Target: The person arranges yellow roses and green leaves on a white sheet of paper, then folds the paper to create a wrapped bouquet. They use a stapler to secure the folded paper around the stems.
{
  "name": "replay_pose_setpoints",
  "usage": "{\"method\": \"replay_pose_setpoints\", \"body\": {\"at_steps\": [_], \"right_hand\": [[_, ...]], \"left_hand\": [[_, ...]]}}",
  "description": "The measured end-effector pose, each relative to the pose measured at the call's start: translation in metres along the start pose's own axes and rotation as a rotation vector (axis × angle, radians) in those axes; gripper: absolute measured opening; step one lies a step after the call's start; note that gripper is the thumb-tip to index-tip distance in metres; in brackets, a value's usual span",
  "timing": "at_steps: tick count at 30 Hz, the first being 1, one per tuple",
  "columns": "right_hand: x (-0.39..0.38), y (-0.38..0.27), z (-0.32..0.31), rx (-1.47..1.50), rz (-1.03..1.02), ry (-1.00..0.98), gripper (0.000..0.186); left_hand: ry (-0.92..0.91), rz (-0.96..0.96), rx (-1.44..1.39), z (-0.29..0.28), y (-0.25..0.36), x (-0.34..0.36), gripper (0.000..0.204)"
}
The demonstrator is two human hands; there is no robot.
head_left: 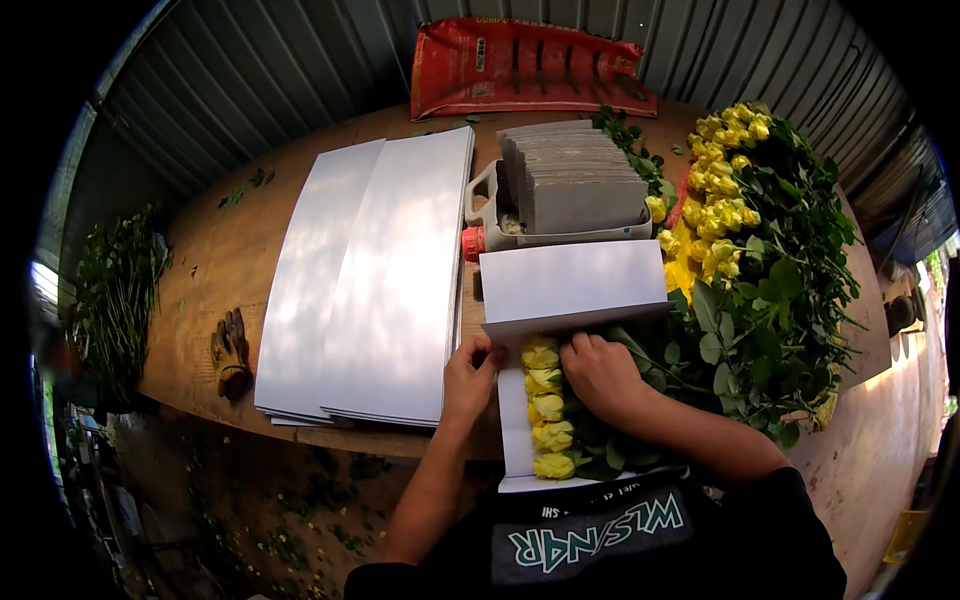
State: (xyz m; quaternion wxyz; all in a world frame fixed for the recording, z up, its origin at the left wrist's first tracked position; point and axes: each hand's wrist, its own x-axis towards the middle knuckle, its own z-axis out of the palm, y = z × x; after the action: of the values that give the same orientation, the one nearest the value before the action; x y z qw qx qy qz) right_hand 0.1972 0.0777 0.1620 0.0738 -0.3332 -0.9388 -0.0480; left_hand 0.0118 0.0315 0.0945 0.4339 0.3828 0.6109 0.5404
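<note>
A white card sheet (513,430) lies in front of me at the table's near edge, its far part (570,282) raised along a fold. Several yellow roses (547,408) lie on it in a column, heads to the left, leafy stems to the right. My left hand (472,380) pinches the sheet's left edge beside the farthest rose head. My right hand (603,377) is closed with its fingertips at the right side of that same rose, just below its head. The curled fingers hide most of the stem there.
Large white sheets (370,280) are stacked at left. Beyond the roses, a cut plastic jug (590,230) holds grey cards (580,185). A pile of yellow roses (735,210) lies at right. A glove (231,355), cut stems (115,290) and a red bag (520,70) lie farther out.
</note>
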Motion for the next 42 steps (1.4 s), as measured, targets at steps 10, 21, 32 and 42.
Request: {"method": "replay_pose_setpoints", "body": {"at_steps": [10,21,32,42], "right_hand": [[0.004,-0.002,0.000,0.004,-0.030,-0.057,0.008],[0.003,-0.001,0.002,0.022,0.033,-0.081,0.016],[-0.002,0.001,-0.035,0.249,-0.021,-0.031,0.016],[-0.035,-0.015,-0.050,0.266,-0.184,-0.368,0.008]], "left_hand": [[0.003,0.048,-0.065,-0.002,-0.007,0.001,0.011],[-0.032,0.472,0.375,-0.007,0.040,-0.018,0.014],[-0.651,0.488,0.445,-0.002,0.052,0.010,0.018],[-0.699,0.473,0.363,-0.001,0.045,0.016,0.016]]}}
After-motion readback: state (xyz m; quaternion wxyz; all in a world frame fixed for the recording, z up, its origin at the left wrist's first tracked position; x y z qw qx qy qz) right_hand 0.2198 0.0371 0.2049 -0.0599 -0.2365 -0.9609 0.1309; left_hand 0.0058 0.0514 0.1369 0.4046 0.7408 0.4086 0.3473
